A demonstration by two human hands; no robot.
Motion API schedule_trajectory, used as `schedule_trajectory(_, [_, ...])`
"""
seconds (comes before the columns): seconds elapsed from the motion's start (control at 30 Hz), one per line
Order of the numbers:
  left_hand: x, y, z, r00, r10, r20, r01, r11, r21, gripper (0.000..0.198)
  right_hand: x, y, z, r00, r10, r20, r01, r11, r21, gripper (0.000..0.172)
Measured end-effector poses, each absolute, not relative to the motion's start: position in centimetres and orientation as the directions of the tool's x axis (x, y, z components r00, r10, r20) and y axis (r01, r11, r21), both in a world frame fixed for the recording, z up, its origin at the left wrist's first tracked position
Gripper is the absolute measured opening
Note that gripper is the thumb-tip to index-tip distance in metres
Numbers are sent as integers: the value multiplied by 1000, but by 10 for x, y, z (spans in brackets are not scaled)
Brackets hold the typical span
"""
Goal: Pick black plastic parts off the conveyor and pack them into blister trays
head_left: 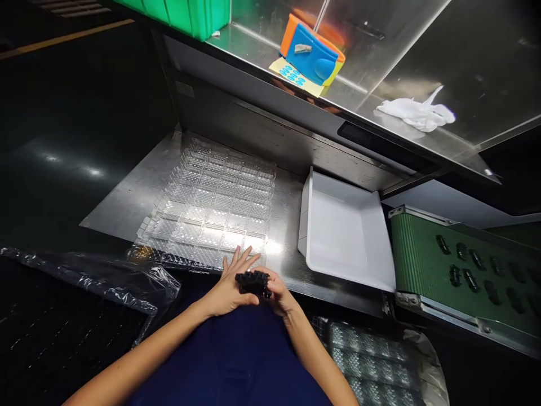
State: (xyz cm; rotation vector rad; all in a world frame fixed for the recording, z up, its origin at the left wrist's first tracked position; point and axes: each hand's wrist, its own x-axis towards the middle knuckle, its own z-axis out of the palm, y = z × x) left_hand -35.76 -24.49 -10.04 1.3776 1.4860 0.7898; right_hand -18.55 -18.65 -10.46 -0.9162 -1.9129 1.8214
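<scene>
On my head feed, two bare forearms come in from the bottom of the frame and meet at lower centre. The right hand (282, 291) pinches a matte black moulded plastic part (252, 283), its thumb and fingertips pressed together on the part's right end. The left hand (227, 291) is open, its slender fingers (242, 260) spread toward the far side of the frame, with its palm side against the part's left end. From up here I can't tell whether its thumb closes underneath.

The part sits between the two hands, just above the dark navy top (228, 361) and near the shelf edge. Its long axis runs roughly side to side, tipped slightly down to the right. The right hand has the firmer hold.

Just beyond the fingertips, a clear ribbed thermoformed plastic tray (211, 208) lies on a brushed stainless steel shelf (284, 225). To the right of it is a shallow white rectangular plastic bin (338, 225), then a green cleated conveyor belt (422, 265) carrying similar black pieces. A crumpled clear plastic bag (101, 282) lies at lower left, and a stack of silvery blister trays (367, 361) sits at lower right.
</scene>
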Motion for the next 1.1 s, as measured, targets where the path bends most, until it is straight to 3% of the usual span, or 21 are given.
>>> schedule_trajectory(0.07, [-370, -245, -123, -53, 962, -266, 456, 261, 851, 93, -186, -175, -121, -689, 710, -149, 313, 106, -944, 52])
schedule_trajectory(0.2, [-401, -248, -150, -259, 917, -304, 540, 399, 741, 69, -187, -154, -157, -669, 740, -69, 501, 380, -778, 43])
schedule_trajectory(0.37, [-406, -251, -158, -168, 959, -228, 677, 280, 681, 59, -189, -153, -187, -743, 668, -38, 560, 589, -582, 44])
schedule_trajectory(0.5, [-396, -245, -165, -8, 980, -197, 751, 136, 646, 58, -188, -161, -192, -749, 662, -26, 596, 655, -465, 45])
schedule_trajectory(0.7, [-393, -240, -178, 126, 973, -193, 829, 3, 560, 61, -181, -173, -193, -785, 618, -43, 586, 720, -372, 77])
schedule_trajectory(0.9, [-396, -239, -185, 285, 936, -208, 858, -153, 490, 55, -180, -180, -196, -847, 523, -96, 521, 778, -352, 78])
schedule_trajectory(1.1, [-393, -236, -186, 285, 934, -217, 891, -174, 419, 58, -176, -179, -190, -804, 580, -126, 585, 736, -342, 78])
